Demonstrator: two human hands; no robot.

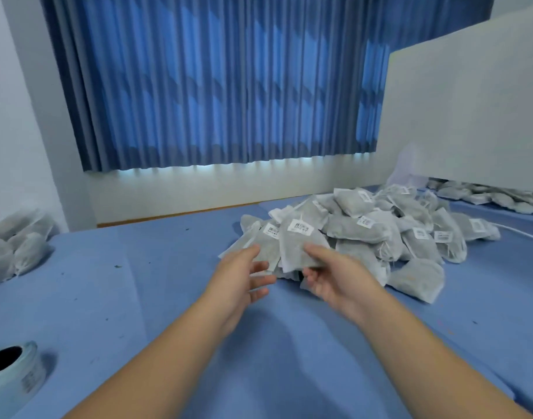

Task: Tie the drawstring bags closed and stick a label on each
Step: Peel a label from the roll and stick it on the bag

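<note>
A grey drawstring bag [298, 243] with a white barcode label near its top is held up over the near edge of a big pile of labelled bags [380, 234]. My right hand [328, 276] grips the bag's lower edge, thumb on top and fingers underneath. My left hand [244, 273] hovers just left of it with fingers relaxed and spread, fingertips near a second labelled bag [265, 246]. A roll of labels [11, 373] stands at the lower left on the blue table [156, 282].
Several unlabelled grey bags [14, 246] lie heaped at the far left edge. A white board [470, 110] stands at the right, with more bags [486, 198] under it. Blue curtains hang behind the table.
</note>
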